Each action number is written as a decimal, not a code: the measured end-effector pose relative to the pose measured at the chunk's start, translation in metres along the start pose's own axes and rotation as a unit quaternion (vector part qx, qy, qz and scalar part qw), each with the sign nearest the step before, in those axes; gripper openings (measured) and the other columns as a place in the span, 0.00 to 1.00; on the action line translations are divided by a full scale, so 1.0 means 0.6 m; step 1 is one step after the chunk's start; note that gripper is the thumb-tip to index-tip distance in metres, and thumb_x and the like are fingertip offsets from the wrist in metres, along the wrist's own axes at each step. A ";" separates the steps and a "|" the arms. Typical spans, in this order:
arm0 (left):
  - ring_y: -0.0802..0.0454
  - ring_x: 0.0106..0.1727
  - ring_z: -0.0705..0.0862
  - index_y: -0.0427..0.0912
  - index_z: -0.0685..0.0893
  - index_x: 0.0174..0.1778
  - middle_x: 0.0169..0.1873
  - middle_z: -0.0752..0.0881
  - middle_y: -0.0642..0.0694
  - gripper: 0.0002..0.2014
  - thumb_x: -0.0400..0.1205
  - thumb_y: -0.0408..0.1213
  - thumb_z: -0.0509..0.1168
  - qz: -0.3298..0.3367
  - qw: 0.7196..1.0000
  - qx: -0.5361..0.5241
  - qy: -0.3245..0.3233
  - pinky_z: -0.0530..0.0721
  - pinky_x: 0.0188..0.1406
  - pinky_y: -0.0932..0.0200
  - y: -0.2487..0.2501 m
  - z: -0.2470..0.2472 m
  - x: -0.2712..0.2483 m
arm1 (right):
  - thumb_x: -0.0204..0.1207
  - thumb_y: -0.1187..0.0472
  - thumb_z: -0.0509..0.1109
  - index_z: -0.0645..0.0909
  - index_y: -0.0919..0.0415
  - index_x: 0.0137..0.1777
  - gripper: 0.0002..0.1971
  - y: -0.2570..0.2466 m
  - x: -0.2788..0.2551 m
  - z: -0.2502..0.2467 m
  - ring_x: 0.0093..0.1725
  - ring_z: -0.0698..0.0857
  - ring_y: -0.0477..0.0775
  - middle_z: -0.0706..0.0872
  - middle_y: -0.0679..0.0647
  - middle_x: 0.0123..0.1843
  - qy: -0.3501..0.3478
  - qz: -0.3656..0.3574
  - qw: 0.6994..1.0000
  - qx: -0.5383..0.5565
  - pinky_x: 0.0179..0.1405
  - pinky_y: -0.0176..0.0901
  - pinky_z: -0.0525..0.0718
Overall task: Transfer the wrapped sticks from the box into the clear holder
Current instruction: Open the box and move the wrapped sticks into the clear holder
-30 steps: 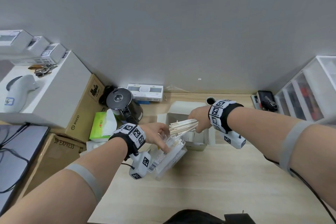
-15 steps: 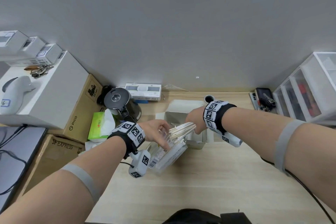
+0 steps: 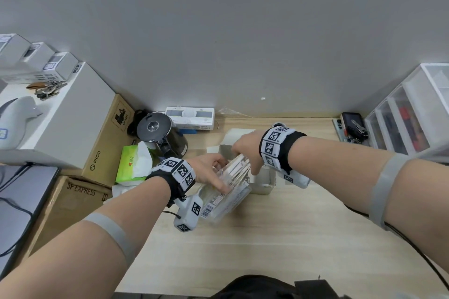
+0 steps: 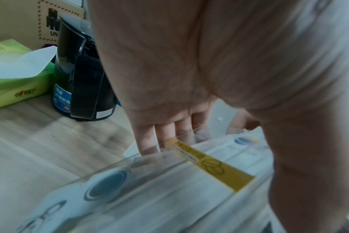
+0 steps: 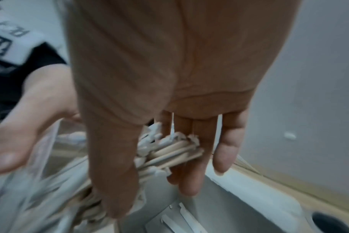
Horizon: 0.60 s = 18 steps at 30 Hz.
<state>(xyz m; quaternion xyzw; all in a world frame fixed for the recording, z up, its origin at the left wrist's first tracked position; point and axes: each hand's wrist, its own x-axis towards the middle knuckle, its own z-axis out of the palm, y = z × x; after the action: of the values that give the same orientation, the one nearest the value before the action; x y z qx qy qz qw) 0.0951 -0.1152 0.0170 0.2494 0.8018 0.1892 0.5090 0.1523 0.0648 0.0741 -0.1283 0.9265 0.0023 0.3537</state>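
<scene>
At the centre of the head frame, the right hand (image 3: pixel 245 150) held a bundle of sticks (image 3: pixel 239 168), its grip pinching them between thumb and fingers, their lower ends inside the tilted holder (image 3: pixel 226 199). The left hand (image 3: pixel 210 170) steadied the holder, its grip curled round the holder, thumb on the near wall and fingers (image 4: pixel 147 141) behind. The box (image 3: pixel 263 181) stood just right of the holder on the desk (image 3: pixel 267 238). A kettle (image 3: pixel 160 136) and tissues (image 3: pixel 132 165) sat at centre left.
</scene>
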 end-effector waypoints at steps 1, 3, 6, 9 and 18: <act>0.48 0.66 0.86 0.47 0.78 0.71 0.63 0.85 0.48 0.52 0.49 0.55 0.86 0.002 1.000 -0.006 0.000 0.83 0.74 0.45 -0.002 0.000 0.000 | 0.65 0.53 0.82 0.76 0.58 0.69 0.33 0.010 -0.001 0.002 0.46 0.80 0.52 0.79 0.50 0.50 0.011 0.004 0.999 0.041 0.40 0.44 0.79; 0.48 0.66 0.87 0.47 0.78 0.69 0.63 0.86 0.48 0.50 0.49 0.54 0.86 0.005 1.000 -0.017 0.001 0.84 0.73 0.46 -0.002 0.001 -0.002 | 0.61 0.51 0.85 0.73 0.54 0.73 0.40 0.028 -0.002 0.013 0.54 0.80 0.49 0.78 0.45 0.56 0.020 0.018 0.988 0.153 0.51 0.44 0.81; 0.47 0.66 0.87 0.46 0.78 0.70 0.63 0.86 0.47 0.49 0.51 0.52 0.86 0.009 1.000 -0.027 -0.002 0.84 0.73 0.45 -0.001 0.000 -0.001 | 0.61 0.47 0.84 0.68 0.46 0.78 0.44 0.039 -0.003 0.030 0.66 0.78 0.49 0.77 0.42 0.65 -0.006 0.037 0.951 0.307 0.71 0.50 0.76; 0.49 0.68 0.85 0.47 0.76 0.76 0.65 0.85 0.50 0.54 0.52 0.55 0.86 0.007 1.000 -0.008 0.002 0.81 0.76 0.44 -0.002 -0.001 0.004 | 0.75 0.39 0.69 0.66 0.47 0.80 0.35 0.023 0.000 0.040 0.75 0.73 0.52 0.73 0.47 0.78 0.003 0.051 0.894 0.445 0.76 0.53 0.69; 0.50 0.70 0.83 0.51 0.81 0.74 0.67 0.86 0.49 0.46 0.58 0.52 0.88 0.015 0.999 -0.049 0.002 0.80 0.77 0.47 -0.002 0.004 0.009 | 0.77 0.24 0.43 0.55 0.46 0.87 0.42 -0.057 0.033 0.090 0.86 0.59 0.55 0.58 0.48 0.87 0.045 0.035 0.847 0.529 0.84 0.58 0.54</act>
<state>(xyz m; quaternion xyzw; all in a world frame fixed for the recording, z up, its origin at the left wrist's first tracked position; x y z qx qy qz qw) 0.0950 -0.1130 0.0118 0.2359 0.7890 0.2366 0.5156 0.1819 0.0320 0.0238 0.1104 0.8060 -0.4817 0.3259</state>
